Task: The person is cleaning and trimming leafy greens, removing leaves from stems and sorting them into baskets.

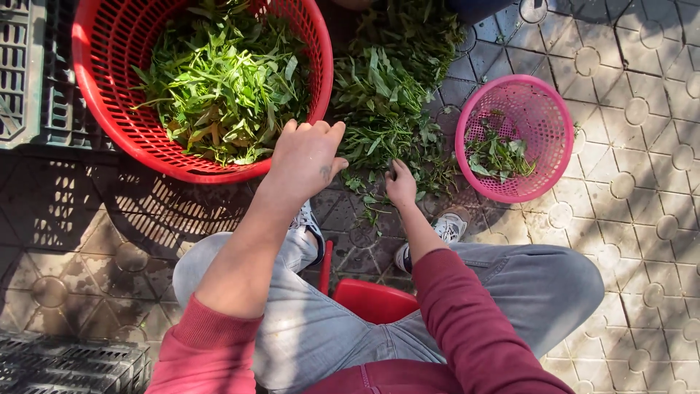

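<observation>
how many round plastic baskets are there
2. A big red basket full of green leaves sits upper left, by the left hand. A smaller pink basket with few leaves sits right of the leaf pile.

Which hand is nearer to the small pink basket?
Right. The right hand rests on the loose greens just left of the pink basket; the left hand is farther away, by the red basket.

- Sunlight is falling on an outdoor paved yard of patterned tiles [642, 109].
- Plastic crates [29, 66] and baskets of leafy greens [394, 95] are suggesting a market or produce-sorting spot.
</observation>
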